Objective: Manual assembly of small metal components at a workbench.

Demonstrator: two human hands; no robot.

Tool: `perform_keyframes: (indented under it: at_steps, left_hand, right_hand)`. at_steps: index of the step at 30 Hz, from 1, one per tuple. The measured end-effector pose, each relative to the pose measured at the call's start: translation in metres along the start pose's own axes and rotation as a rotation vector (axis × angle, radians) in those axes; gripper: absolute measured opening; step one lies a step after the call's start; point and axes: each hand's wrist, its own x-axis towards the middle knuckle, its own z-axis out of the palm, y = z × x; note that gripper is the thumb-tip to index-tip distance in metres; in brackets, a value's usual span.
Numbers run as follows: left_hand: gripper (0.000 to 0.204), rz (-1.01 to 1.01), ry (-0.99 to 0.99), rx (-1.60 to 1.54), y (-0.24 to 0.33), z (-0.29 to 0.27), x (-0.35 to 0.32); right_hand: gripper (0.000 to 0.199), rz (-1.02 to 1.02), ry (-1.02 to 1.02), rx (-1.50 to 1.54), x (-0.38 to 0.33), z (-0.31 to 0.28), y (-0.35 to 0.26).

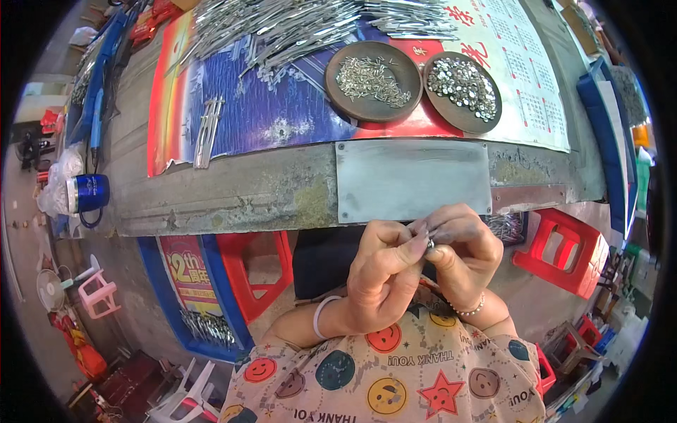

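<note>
Just off the table's near edge, my left hand [384, 271] and my right hand [467, 243] meet with fingertips pinched together. Between them is a small shiny metal piece [430, 243], mostly covered by the fingers, so its exact kind is hidden. Beyond the hands, a grey metal plate [412, 176] is fixed along the table edge. Past it stand two brown round dishes: the left dish [338, 99] holds small metal pins [374, 81], the right dish [469, 125] small round shiny metal pieces [462, 86].
Long thin metal strips [282, 28] lie heaped at the table's far side, with a few strips [208, 132] at the left. Printed sheets [525, 77] cover the tabletop. A blue mug [92, 194] sits at far left. Red stools [564, 254] and a blue crate [159, 282] stand below.
</note>
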Motion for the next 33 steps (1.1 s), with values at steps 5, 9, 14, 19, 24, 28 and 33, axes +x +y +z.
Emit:
perform_keyframes:
  at_steps: [5, 9, 14, 19, 24, 28, 33]
  left_hand:
    - [0.032, -0.002, -0.029, -0.014, 0.004, -0.001, -0.004]
    - [0.028, -0.070, -0.126, -0.061, 0.003, -0.006, -0.011]
    - [0.035, -0.134, -0.090, -0.152, 0.001, -0.008, -0.012]
    - [0.036, -0.461, -0.033, -0.565, 0.005, -0.008, -0.016]
    - [0.033, -0.537, -0.054, -0.698, -0.009, -0.001, -0.020]
    - [0.034, -0.625, 0.038, -0.921, -0.003, -0.001, -0.016]
    - [0.031, -0.665, 0.072, -0.885, 0.001, 0.000, -0.021]
  right_hand:
    - [0.021, -0.156, 0.000, -0.103, 0.000, 0.006, 0.000]
    - [0.031, -0.271, -0.019, -0.350, -0.001, 0.001, 0.005]
    - [0.037, -0.197, -0.193, -0.484, -0.004, 0.003, 0.010]
    - [0.030, -0.015, -0.304, -0.464, 0.010, -0.007, 0.005]
    - [0.058, -0.030, 0.370, -0.308, 0.016, -0.023, 0.005]
    - [0.081, 0.192, 0.228, -0.250, 0.032, -0.021, 0.018]
    - [0.084, 0.113, -0.049, -0.310, 0.008, -0.013, -0.005]
